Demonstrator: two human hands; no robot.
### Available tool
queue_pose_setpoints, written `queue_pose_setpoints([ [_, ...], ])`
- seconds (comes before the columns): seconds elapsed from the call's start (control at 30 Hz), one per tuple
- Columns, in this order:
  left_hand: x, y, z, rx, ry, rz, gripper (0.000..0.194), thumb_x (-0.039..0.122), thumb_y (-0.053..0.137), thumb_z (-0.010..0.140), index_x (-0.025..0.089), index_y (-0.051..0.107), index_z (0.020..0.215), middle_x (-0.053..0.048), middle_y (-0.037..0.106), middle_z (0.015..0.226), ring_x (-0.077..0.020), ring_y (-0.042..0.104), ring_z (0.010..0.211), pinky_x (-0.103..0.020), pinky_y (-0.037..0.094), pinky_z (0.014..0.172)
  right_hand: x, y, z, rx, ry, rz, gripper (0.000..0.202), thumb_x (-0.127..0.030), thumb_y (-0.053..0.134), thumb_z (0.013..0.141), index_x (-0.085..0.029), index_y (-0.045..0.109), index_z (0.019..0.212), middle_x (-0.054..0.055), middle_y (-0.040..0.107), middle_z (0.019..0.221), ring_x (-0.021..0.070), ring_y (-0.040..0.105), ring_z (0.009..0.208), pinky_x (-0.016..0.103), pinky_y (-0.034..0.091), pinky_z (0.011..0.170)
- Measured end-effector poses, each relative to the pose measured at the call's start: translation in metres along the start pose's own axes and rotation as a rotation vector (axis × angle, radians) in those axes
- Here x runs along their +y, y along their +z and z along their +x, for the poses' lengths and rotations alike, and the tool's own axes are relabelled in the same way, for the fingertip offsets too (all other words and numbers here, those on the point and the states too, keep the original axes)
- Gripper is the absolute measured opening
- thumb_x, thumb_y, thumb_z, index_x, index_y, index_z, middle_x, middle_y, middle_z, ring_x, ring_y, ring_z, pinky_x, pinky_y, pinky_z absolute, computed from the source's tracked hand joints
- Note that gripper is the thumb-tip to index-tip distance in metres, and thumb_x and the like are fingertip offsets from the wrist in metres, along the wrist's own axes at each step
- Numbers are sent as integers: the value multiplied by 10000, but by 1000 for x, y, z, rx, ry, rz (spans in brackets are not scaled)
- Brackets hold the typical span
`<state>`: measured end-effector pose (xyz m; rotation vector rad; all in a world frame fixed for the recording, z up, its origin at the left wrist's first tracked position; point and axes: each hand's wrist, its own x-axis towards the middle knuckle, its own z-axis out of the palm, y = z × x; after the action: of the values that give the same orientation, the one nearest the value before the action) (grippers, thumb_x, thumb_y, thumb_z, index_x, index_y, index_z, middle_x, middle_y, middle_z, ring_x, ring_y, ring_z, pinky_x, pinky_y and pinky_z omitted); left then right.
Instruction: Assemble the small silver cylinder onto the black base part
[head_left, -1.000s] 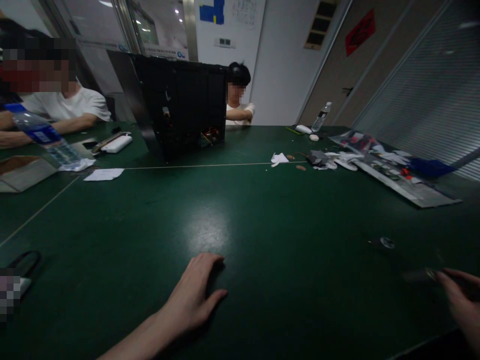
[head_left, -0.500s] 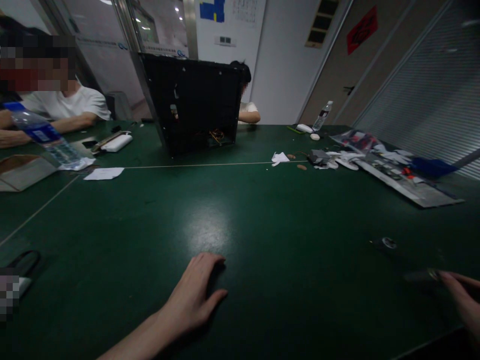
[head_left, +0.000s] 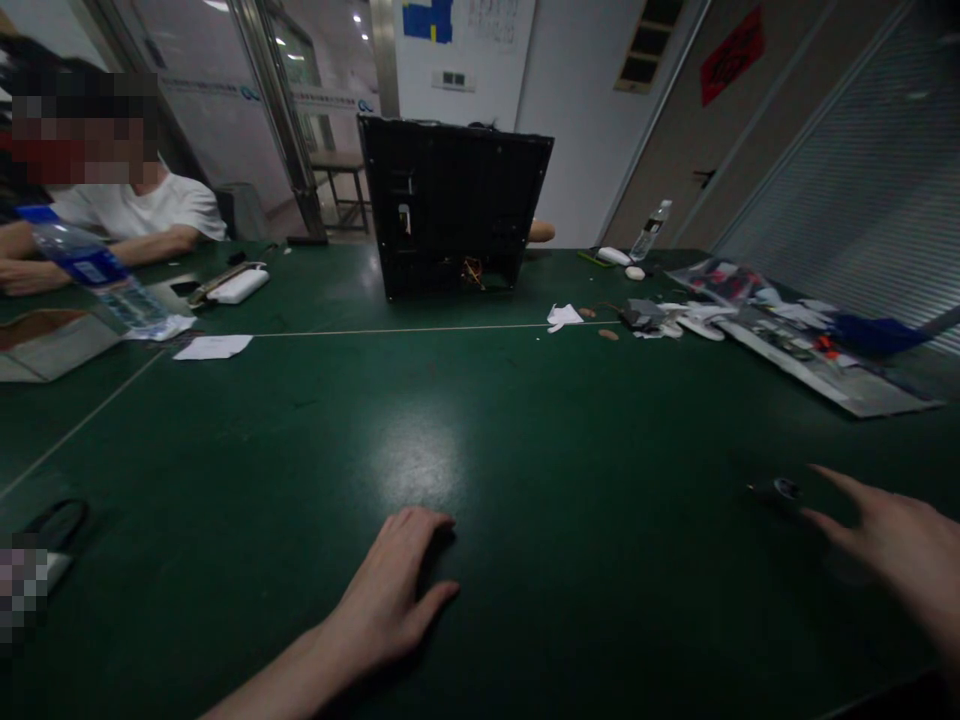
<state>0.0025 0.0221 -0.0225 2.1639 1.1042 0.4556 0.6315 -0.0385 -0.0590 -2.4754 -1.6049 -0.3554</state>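
My left hand (head_left: pixel 394 585) rests on the green table (head_left: pixel 525 430) near the lower middle, thumb apart from the bent fingers, with nothing in it. At the right, my right hand (head_left: pixel 885 535) reaches in with thumb and forefinger spread. Just left of its fingertips lies a small dark round object (head_left: pixel 784 490) with a shiny face. Fingers and object do not seem to touch. Under the right hand something dark and blurred cannot be made out.
A large black panel (head_left: pixel 457 210) stands at the back, a person partly behind it. Another person (head_left: pixel 172 210) sits at the back left near a tilted water bottle (head_left: pixel 105 275) and an open box (head_left: pixel 56 345). Parts lie on a board (head_left: pixel 862 390) at the right.
My right hand has come further in from the right and opened; the thin item at its fingertips is no longer seen there. The black panel has shifted right and turned. My left hand stays.
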Motion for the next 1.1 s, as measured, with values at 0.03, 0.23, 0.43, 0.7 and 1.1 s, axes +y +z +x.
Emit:
queue_pose_setpoints([
  [0.03, 0, 0, 0, 3, -2, 1, 447, 230, 647, 772, 235, 472, 1184, -73, 564, 1154, -275, 527, 1054, -506, 448, 903, -2, 2, 8, -121, 14, -9, 595, -523, 749, 514, -194, 713, 1008, 237, 671, 730, 284, 599, 506, 367, 318, 458],
  [0.23, 1, -1, 1, -10, -12, -17, 458, 239, 651, 776, 223, 465, 1195, -74, 556, 1164, -264, 516, 1065, -486, 451, 911, -31, -3, 21, -313, -32, -67, 410, -503, 721, 590, -194, 740, 859, 215, 672, 682, 306, 639, 576, 408, 360, 529],
  [0.43, 3, 1, 0, -2, -21, -19, 463, 222, 660, 766, 222, 474, 1189, -72, 556, 1159, -260, 515, 1059, -486, 449, 907, -150, -38, -2, -160, -357, 39, 374, -464, 611, 745, -173, 692, 965, 175, 686, 922, 346, 628, 895, 533, 391, 837],
  [0.7, -2, 4, -1, 3, -7, -14, 480, 215, 657, 765, 231, 447, 1196, -71, 544, 1150, -258, 510, 1050, -466, 441, 902, -359, -104, -71, -381, -897, 549, 175, -249, 590, 796, -222, 613, 968, 17, 652, 952, 190, 570, 958, 462, 248, 1056],
  [1.1, 1, 4, 0, -4, 31, -30, 427, 154, 639, 742, 215, 450, 1120, -66, 544, 1101, -246, 499, 993, -423, 421, 871, -411, -66, -83, -554, -1188, 781, 283, -212, 584, 746, -155, 545, 1021, 64, 599, 950, 185, 517, 860, 339, 406, 814],
])
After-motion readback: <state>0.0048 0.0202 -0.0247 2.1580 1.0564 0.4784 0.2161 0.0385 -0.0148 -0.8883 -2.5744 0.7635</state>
